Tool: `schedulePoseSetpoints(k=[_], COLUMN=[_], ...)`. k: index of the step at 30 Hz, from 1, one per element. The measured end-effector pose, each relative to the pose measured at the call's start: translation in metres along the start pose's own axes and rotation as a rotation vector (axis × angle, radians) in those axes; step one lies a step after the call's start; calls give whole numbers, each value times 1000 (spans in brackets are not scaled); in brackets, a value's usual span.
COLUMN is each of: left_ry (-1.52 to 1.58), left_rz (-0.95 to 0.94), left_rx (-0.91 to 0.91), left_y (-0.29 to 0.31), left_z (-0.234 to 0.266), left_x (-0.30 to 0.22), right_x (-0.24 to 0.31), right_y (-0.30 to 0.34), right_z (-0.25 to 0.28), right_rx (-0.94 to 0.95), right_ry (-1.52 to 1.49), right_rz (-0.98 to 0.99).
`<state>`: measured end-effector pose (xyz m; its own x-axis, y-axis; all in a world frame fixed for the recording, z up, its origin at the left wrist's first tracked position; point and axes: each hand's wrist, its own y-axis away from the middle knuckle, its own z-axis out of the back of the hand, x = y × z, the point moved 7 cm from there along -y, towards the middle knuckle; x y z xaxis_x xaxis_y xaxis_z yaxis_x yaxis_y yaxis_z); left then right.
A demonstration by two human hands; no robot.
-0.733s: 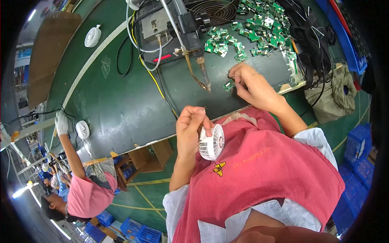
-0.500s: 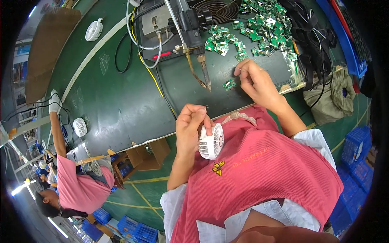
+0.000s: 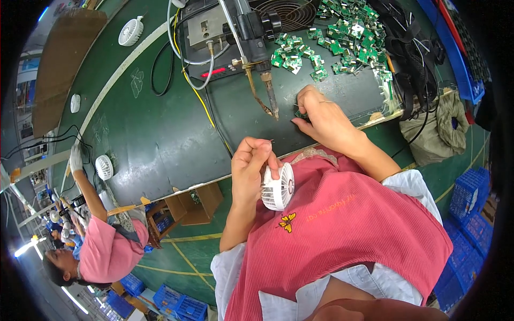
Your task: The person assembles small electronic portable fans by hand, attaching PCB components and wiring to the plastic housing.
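My left hand (image 3: 249, 168) is closed on a small white fan (image 3: 277, 191) with a round slatted housing, held above my lap at the table's front edge. Its thumb and forefinger are pinched together, and a thin wire end shows at their tips. On the tabletop, my right hand (image 3: 324, 120) curls its fingers and thumb around a small green circuit board (image 3: 301, 114), which they mostly hide. A fine pale wire shows by those fingertips. Just left of this hand, a soldering iron (image 3: 271, 96) points downward from its stand, its tip close above the table.
A pile of green circuit boards (image 3: 350, 40) lies at the back right, beside black straps or cables (image 3: 409, 53). Other white fans (image 3: 130, 32) stand on the green table (image 3: 166, 128). At the left, a co-worker in pink (image 3: 110, 251) reaches a gloved hand (image 3: 76, 158) onto the table.
My right hand has moved down and left onto the circuit board. My left hand and the fan stay nearly still. Another white fan now shows at the far left, and the co-worker's arm has shifted.
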<state>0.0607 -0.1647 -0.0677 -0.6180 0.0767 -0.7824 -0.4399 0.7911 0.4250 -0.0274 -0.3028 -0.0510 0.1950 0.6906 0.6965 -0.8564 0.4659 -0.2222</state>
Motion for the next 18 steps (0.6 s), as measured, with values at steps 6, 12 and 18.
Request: schedulePoseSetpoints(k=[6, 12, 18], left_ry=[2, 3, 5], left_rz=[2, 8, 17], left_rx=[0, 4, 46], left_y=[0, 0, 0], left_z=[0, -1, -4], left_x=[0, 0, 3], right_x=[1, -3, -15], right_y=[2, -4, 5], right_z=[4, 5, 4], right_rx=[132, 125, -27], right_ry=[-122, -24, -313], right_rz=[52, 43, -120])
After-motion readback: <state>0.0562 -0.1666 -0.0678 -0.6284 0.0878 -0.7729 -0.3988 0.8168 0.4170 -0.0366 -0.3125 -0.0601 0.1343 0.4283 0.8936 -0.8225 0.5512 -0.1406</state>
